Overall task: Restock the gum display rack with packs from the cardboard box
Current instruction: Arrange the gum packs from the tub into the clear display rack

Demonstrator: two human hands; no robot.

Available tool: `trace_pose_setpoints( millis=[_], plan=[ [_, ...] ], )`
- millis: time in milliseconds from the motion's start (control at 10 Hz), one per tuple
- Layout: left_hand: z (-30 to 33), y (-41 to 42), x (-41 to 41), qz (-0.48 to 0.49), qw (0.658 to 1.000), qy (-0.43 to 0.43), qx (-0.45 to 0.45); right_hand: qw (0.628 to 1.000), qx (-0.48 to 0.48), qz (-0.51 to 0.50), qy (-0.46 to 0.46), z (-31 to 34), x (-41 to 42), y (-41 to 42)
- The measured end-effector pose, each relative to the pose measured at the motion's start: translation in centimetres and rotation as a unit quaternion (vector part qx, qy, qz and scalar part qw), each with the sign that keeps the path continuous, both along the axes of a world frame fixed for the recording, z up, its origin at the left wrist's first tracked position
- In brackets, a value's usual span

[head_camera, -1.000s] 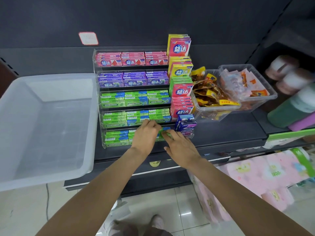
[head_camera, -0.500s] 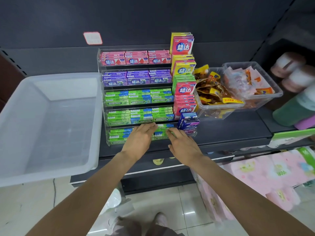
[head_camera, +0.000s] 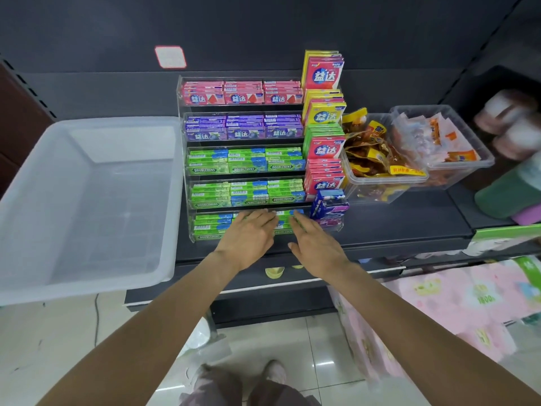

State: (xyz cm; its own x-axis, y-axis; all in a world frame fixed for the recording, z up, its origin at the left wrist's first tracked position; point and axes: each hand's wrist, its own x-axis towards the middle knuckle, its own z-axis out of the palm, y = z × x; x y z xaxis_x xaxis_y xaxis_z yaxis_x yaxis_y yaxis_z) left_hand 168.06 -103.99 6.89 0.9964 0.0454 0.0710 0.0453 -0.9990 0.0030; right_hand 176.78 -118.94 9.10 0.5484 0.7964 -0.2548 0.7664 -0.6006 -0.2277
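Pressing green packs [head_camera: 210,222] at the rack's [head_camera: 183,159] bottom front edge, both hands [head_camera: 248,235] [head_camera: 317,244] lie flat, gripping nothing.

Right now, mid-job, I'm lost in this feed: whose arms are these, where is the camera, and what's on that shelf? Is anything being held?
There is no machine here. The arms belong to a person, and the single camera sits on their head, looking forward and down. The left hand and right hand both lie with straight fingers on the green gum packs in the bottom tier of the clear gum rack; neither grips anything. Higher tiers hold more green packs, then purple packs and pink packs. Left of the rack is a big translucent tub; to the right stand two clear snack bins. No cardboard box is in view.
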Motion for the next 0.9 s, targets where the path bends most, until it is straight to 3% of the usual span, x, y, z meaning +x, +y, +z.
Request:
trace_pose_setpoints(
  millis=[200,400,800,900],
  plan=[
    [0.0,0.2,-0.5,0.003,1.0,0.025,-0.001,1.0,-0.002,-0.013,-0.005,-0.4,-0.3,0.6],
    [0.6,-0.2,-0.4,0.051,0.997,0.024,-0.045,1.0,-0.01,-0.018,0.011,-0.1,-0.3,0.7],
    [1.3,-1.3,-0.3,0.167,0.985,0.033,-0.043,0.999,0.004,-0.04,0.032,0.4,-0.3,0.9],
    [1.6,-1.2,-0.8,0.204,0.976,0.001,-0.081,0.998,0.037,-0.043,0.039,1.0,-0.4,0.5]
  ],
)
